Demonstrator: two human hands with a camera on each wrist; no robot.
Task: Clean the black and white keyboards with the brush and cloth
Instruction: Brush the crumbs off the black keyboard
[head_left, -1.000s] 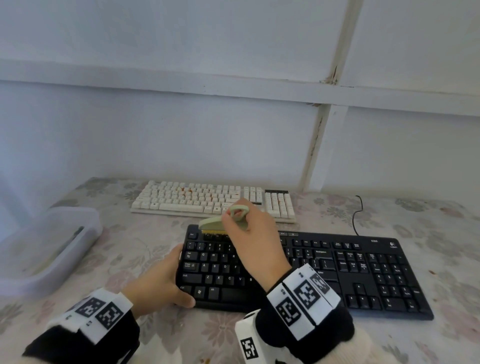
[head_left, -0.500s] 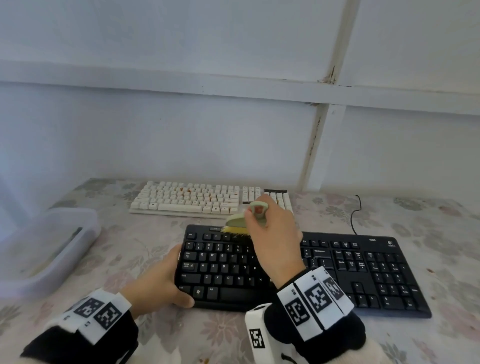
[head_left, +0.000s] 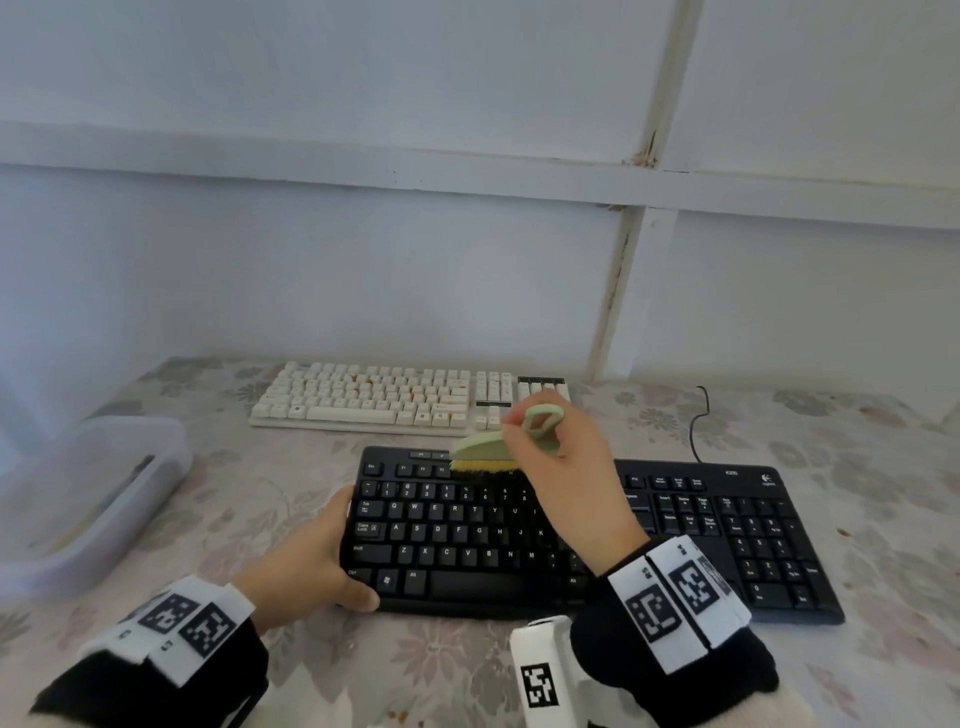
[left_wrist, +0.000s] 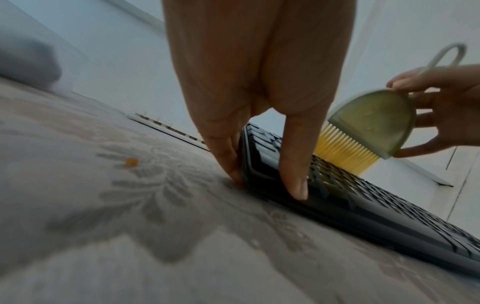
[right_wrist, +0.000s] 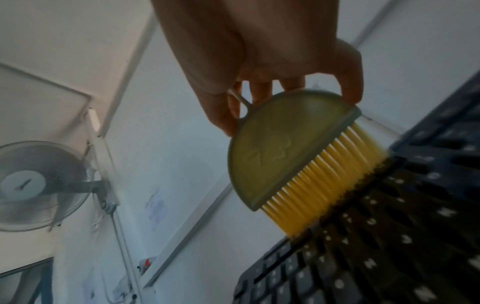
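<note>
Right hand (head_left: 566, 467) pinches green brush (head_left: 480, 447), bristles on black keyboard (head_left: 727, 540) far row; left hand (head_left: 311, 561) grips its left end. Best: short light strokes, keyboard pinned.

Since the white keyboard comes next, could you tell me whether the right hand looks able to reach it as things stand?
Probably yes: the right hand, gripping the brush, hovers over the black keyboard's far edge, with bare tablecloth before the white keyboard.
</note>
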